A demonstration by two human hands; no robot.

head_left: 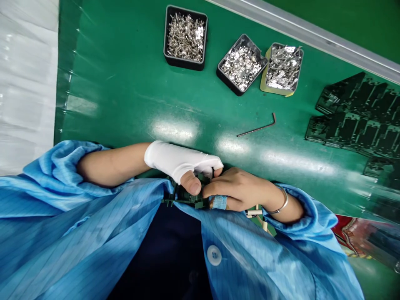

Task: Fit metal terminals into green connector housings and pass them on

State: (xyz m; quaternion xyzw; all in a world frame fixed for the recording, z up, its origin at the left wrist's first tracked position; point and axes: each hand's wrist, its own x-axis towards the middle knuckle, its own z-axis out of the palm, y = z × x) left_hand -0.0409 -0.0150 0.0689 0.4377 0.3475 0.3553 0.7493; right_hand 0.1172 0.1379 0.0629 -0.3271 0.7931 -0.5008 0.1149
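My left hand (184,166), in a white glove that leaves the fingertips bare, grips a dark green molded part (195,202) close against my body. Its thumb lies over the top of the part, and most of the part is hidden under the hand and the jacket. At the part's right end, my right hand (236,189) has its fingers bent and pressed together. A blue bandage (219,202) wraps one of its fingers. What sits between those fingertips is hidden. Beyond the hands, a hex key (256,130) lies on the green tabletop (125,96).
A black bin (185,62) of small metal pieces stands at the back. To its right are a tilted dark bin (229,85) and a yellow-sided bin (265,85), also full. Dark green parts (350,125) stand in rows at the right. A metal rail (281,18) runs behind.
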